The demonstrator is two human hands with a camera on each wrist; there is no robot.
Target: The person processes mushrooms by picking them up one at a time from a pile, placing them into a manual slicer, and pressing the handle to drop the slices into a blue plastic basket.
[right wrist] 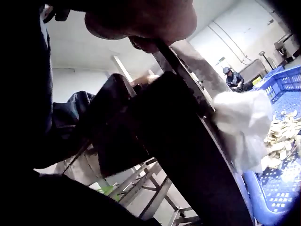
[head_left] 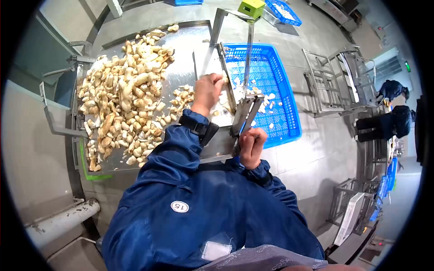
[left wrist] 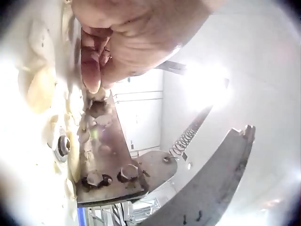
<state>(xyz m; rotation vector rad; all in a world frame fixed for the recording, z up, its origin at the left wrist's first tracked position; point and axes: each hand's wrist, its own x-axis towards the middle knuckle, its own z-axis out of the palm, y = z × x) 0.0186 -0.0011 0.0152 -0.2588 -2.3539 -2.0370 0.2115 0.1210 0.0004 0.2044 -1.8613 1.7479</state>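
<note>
Beside the long metal blade frame (head_left: 228,77), the left hand (head_left: 208,94) has its fingers bent over the white board (head_left: 205,61). In the left wrist view, the left hand (left wrist: 136,42) pinches a small pale mushroom piece (left wrist: 98,96) against the metal bar (left wrist: 106,141). The right hand (head_left: 252,147) grips the cutter's handle (head_left: 237,147), nearer the body; its blade arm (head_left: 246,113) is raised at a slant. Only part of the right hand (right wrist: 146,23) shows in the right wrist view. Left of the board lies a large heap of mushrooms (head_left: 131,90) on the metal table (head_left: 181,38).
A blue basket (head_left: 289,99) with cut pieces stands right of the cutter. A spring (head_left: 250,54) rises above the cutter. White cloth or plastic (right wrist: 242,122) hangs beside the basket in the right wrist view. Metal racks (head_left: 323,83) and people (head_left: 384,123) are farther right.
</note>
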